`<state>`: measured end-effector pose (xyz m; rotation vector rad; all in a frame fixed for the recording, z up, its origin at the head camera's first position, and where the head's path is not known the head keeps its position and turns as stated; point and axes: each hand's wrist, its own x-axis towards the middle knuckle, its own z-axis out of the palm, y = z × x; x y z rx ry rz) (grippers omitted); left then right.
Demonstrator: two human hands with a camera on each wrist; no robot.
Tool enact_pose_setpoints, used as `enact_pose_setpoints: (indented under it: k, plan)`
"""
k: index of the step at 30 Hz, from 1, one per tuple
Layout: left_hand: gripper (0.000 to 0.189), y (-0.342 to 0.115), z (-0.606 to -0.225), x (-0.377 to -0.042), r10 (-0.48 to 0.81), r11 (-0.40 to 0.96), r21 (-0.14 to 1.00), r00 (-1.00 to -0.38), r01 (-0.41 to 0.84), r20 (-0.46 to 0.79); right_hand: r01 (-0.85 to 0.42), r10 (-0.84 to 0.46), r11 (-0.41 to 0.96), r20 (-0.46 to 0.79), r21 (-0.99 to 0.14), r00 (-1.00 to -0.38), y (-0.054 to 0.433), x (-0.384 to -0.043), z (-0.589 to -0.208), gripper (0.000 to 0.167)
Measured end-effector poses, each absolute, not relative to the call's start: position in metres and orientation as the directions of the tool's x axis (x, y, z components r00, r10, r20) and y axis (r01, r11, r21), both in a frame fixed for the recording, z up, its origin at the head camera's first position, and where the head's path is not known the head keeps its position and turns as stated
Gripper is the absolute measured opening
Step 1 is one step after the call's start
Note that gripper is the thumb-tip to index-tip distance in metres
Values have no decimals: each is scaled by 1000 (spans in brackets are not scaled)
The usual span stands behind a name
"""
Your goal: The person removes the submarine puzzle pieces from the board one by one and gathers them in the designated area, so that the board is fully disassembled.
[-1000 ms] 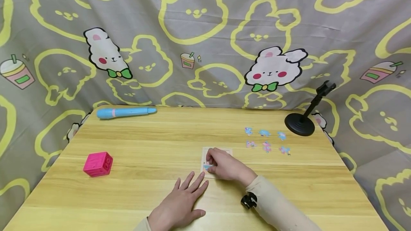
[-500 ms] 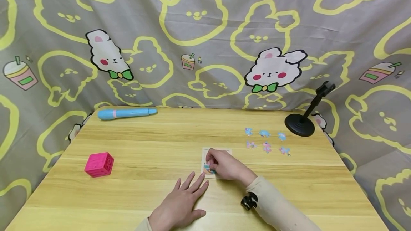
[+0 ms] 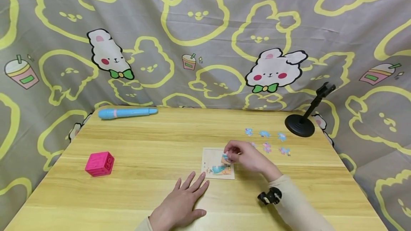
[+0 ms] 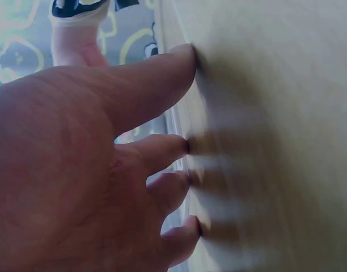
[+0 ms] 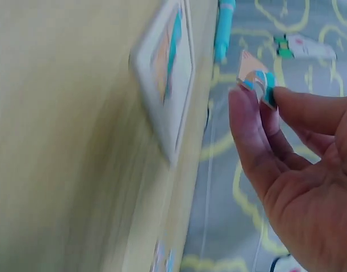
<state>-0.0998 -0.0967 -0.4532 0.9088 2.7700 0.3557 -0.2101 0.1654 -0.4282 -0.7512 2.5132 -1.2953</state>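
Observation:
My right hand (image 3: 252,157) pinches a jigsaw piece (image 5: 257,78), orange, blue and white, between thumb and fingers. In the head view it is over the right side of a small pale puzzle tray (image 3: 209,155); the right wrist view shows it raised off the tray. Joined pieces (image 3: 221,170) in blue and orange lie along the tray's lower right, and bare board shows above and to their left. My left hand (image 3: 179,202) rests on the table with fingers spread, a fingertip right at the tray's lower left corner. It holds nothing.
Several loose jigsaw pieces (image 3: 267,147) lie in two rows right of the tray, one partly behind my right hand. A black stand (image 3: 299,125) is at the back right. A blue wand-shaped thing (image 3: 128,113) lies back left, with a pink cube (image 3: 99,164) nearer.
My right hand has shifted right from the tray's left side and now holds a piece above its right side, uncovering the joined pieces below. The left hand stays in place.

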Motion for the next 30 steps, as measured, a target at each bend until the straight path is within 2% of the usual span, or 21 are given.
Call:
enact_pose_setpoints:
  k: [12, 30]
  plan:
    - [75, -96, -452, -99, 600, 782, 292, -792, 551, -115, -171, -393, 595, -99, -786, -914, 233, -217, -437, 9]
    - [75, -97, -452, -98, 598, 782, 306, -792, 543, -123, -212, -369, 695, -88, -687, -925, 239, -222, -450, 3]
